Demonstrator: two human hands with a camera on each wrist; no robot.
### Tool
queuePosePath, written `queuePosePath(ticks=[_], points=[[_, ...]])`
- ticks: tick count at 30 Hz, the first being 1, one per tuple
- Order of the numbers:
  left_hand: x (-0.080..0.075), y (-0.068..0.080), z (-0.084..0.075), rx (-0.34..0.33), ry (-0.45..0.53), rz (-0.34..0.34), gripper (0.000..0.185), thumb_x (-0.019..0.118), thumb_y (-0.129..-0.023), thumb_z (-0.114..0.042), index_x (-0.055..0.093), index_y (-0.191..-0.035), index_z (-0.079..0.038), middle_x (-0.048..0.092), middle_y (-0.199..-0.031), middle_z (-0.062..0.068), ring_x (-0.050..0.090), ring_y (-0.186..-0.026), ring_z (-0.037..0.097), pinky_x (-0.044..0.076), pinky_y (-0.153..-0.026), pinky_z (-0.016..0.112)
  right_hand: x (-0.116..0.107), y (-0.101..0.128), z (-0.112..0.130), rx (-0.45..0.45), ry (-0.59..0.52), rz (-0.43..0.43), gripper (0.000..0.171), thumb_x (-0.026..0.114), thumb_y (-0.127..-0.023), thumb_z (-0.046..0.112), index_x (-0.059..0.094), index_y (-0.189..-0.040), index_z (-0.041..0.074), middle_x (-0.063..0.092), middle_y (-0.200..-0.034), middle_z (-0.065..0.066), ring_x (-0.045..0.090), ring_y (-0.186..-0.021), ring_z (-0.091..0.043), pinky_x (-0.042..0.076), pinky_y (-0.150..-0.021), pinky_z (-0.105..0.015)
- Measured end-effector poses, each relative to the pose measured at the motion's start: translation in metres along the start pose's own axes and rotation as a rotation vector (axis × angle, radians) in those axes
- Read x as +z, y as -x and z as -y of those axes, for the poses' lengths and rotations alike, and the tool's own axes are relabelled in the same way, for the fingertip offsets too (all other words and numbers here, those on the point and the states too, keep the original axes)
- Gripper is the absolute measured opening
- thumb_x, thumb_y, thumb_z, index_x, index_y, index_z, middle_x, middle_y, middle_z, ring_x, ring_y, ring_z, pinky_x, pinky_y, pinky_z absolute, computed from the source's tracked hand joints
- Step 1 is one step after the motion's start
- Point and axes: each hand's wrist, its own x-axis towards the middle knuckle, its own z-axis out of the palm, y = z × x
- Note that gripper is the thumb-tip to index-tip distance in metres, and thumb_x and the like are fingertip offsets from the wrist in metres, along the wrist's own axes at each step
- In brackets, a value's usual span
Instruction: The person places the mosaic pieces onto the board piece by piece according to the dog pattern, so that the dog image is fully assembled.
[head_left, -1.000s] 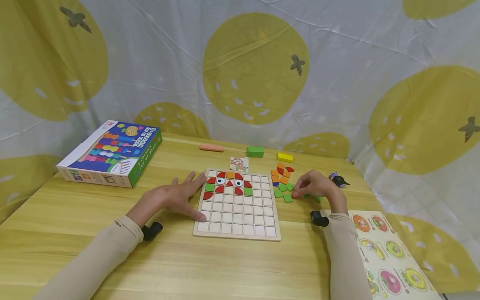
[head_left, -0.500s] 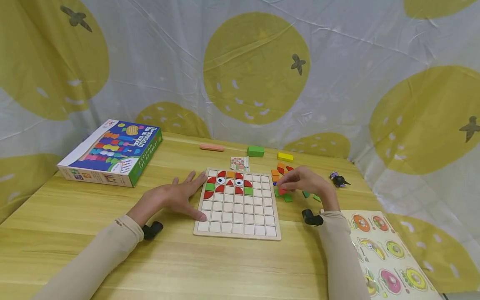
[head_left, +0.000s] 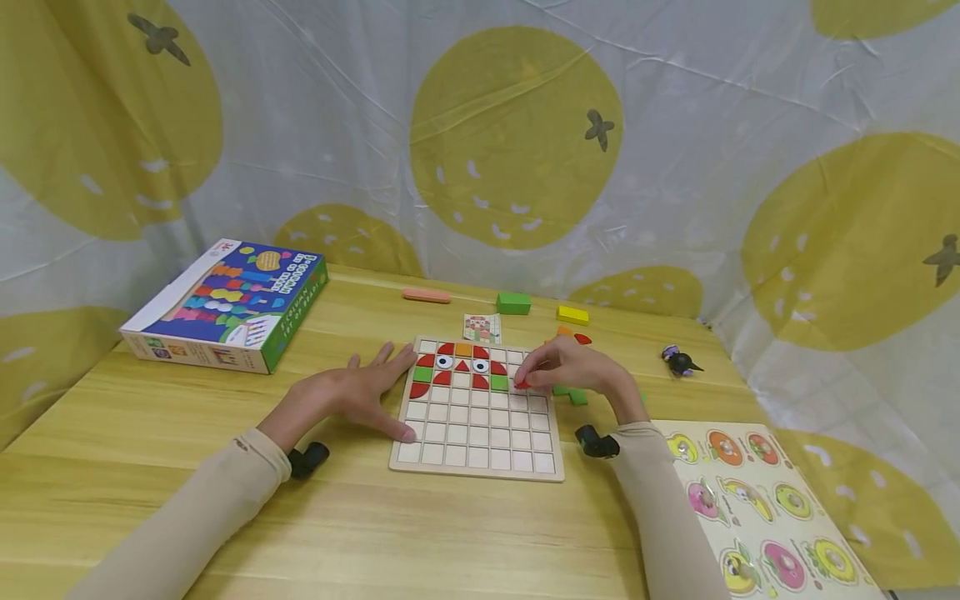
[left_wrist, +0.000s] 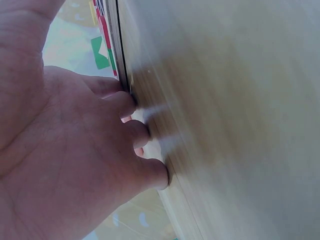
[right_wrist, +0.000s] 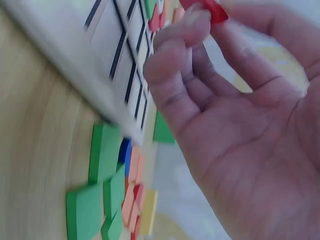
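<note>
Your right hand (head_left: 566, 367) pinches a red piece (head_left: 522, 384) between thumb and fingertips, over the right part of the grid board (head_left: 476, 475); whether the piece touches the board you cannot tell. Right wrist view: one corner of it pokes out past the fingers; the rest is covered, so its long axis cannot be read. Your left hand (head_left: 358, 396) grasps nothing, fingers spread along the board's left edge, thumb on the near-left cells. Board lies flat, about square, no clear long axis; rows run left to right, near edge slightly skewed with its right corner closer to you. On its far-left part sits a patterned group: two eye tiles, green squares, red curved pieces, and a red triangle (head_left: 461, 367) with its apex away from you. Your right hand blocks the head view of several right-hand cells and most of the loose tiles beside the board; right wrist view shows these as green tiles (right_wrist: 84, 212), a blue piece (right_wrist: 125, 151), orange and red ones. Beyond the far edge: a picture card (head_left: 482, 328), a green block (head_left: 513, 304), a yellow block (head_left: 573, 315), a pinkish stick (head_left: 427, 296) lying lengthwise left to right. Far left, a printed box (head_left: 225, 304); right, a dark toy (head_left: 680, 362), and nearer you a fruit board (head_left: 767, 512).
</note>
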Motion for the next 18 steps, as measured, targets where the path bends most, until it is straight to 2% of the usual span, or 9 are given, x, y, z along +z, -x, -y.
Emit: queuePosePath(ticks=[3, 6, 10, 14, 18], points=[[0.000, 0.000, 0.000, -0.005, -0.002, -0.001, 0.131, 0.085, -0.085, -0.064, 0.008, -0.174, -0.005, -0.001, -0.181, 0.019, -0.009, -0.165, 0.045, -0.005, -0.127, 0.074, 0.005, -0.006, 0.006, -0.052, -0.005, 0.032, 0.016, 0.074, -0.101, 0.004, 0.081, -0.114, 0.001, 0.078, -0.106, -0.012, 0.064, -0.081, -0.024, 0.057, -0.075, -0.029], [0.000, -0.001, 0.000, -0.013, -0.008, -0.004, 0.132, 0.085, -0.084, -0.065, 0.008, -0.174, -0.006, 0.001, -0.181, 0.020, -0.008, -0.165, 0.045, -0.004, -0.127, 0.075, 0.011, -0.014, 0.012, -0.075, 0.004, 0.030, 0.013, 0.073, -0.103, 0.007, 0.080, -0.109, -0.002, 0.072, -0.086, -0.011, 0.059, -0.070, -0.030, 0.053, -0.067, -0.030], [0.001, -0.002, 0.000, -0.022, -0.010, -0.005, 0.132, 0.085, -0.084, -0.065, 0.008, -0.174, -0.006, 0.002, -0.181, 0.020, -0.008, -0.165, 0.046, -0.004, -0.127, 0.075, 0.021, -0.024, 0.021, -0.078, 0.038, 0.011, 0.021, 0.070, -0.107, 0.014, 0.078, -0.097, -0.002, 0.057, -0.065, -0.005, 0.050, -0.058, -0.034, 0.046, -0.059, -0.029], [0.001, -0.002, 0.000, -0.024, -0.011, -0.005, 0.132, 0.086, -0.084, -0.064, 0.008, -0.174, -0.006, 0.002, -0.181, 0.020, -0.008, -0.165, 0.046, -0.004, -0.127, 0.075, 0.031, -0.034, 0.032, -0.068, 0.068, 0.007, 0.020, 0.073, -0.105, 0.014, 0.079, -0.090, 0.003, 0.056, -0.062, 0.000, 0.048, -0.053, -0.023, 0.043, -0.055, -0.023], [0.001, -0.002, -0.001, -0.024, -0.016, -0.006, 0.132, 0.085, -0.084, -0.065, 0.008, -0.174, -0.007, 0.003, -0.181, 0.021, -0.008, -0.165, 0.046, -0.004, -0.126, 0.075, 0.043, -0.043, 0.045, -0.025, 0.084, -0.016, 0.017, 0.078, -0.101, 0.014, 0.081, -0.085, 0.007, 0.062, -0.062, 0.002, 0.052, -0.051, -0.013, 0.047, -0.053, -0.021]])
